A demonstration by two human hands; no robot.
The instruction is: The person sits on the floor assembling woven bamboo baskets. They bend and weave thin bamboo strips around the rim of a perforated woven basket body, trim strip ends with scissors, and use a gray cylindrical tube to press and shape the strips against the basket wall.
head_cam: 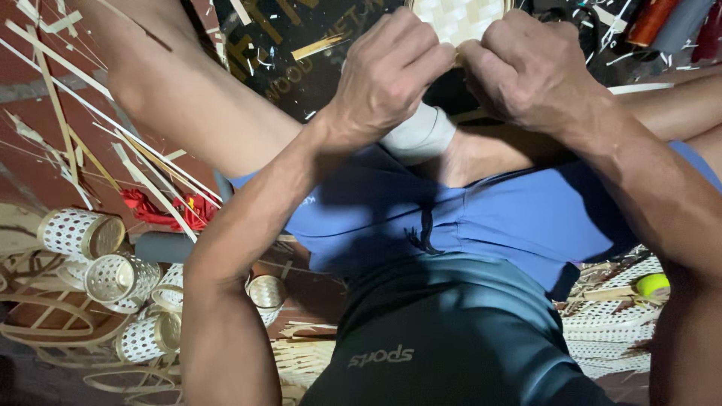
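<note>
A small woven bamboo basket [457, 16] of pale flat strips sits at the top centre, above my lap. My left hand [387, 71] is closed on its near rim from the left, knuckles toward the camera. My right hand [530, 68] grips the same rim from the right, thumb and fingers pinched close to my left hand. Most of the basket is hidden behind both hands and cut off by the top edge. I sit on the floor with knees apart, in blue shorts [451, 218] and a dark shirt [444, 338].
Several small woven cylinder baskets [113, 278] lie on the floor at lower left, with loose bamboo strips [68, 113] above them and a red cloth [169, 210]. Woven mesh pieces [609, 338] and a yellow-green roll [652, 285] lie at lower right. A dark board [301, 53] lies under the work.
</note>
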